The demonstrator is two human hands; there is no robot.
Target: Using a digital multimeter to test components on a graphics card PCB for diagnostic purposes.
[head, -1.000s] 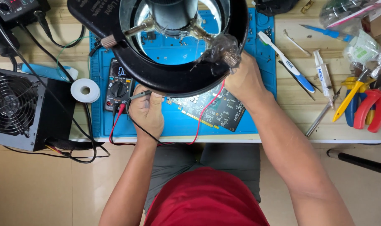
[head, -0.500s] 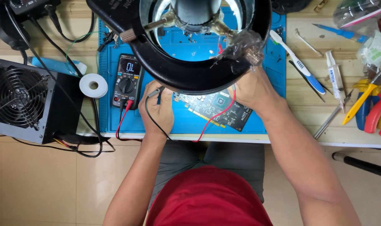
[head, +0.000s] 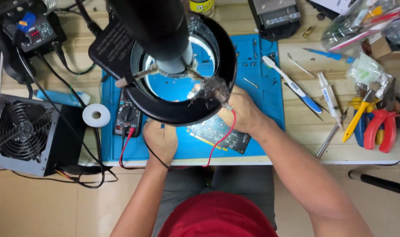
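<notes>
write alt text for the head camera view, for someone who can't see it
Seen from above, a person's left hand and right hand work on a circuit board lying on a blue mat, partly hidden under a round black magnifier lamp. Red and black leads run to a multimeter; a power supply sits left, pliers right.

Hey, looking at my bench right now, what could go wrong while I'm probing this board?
1. The magnifier lamp covers both hands' fingertips and part of the circuit board, so a probe tip might slip onto the wrong spot unseen.
2. The red lead and black lead loop off the table edge by your lap; a snag could tug the multimeter.
3. The left hand and right hand work close together, so the tips could touch.
</notes>
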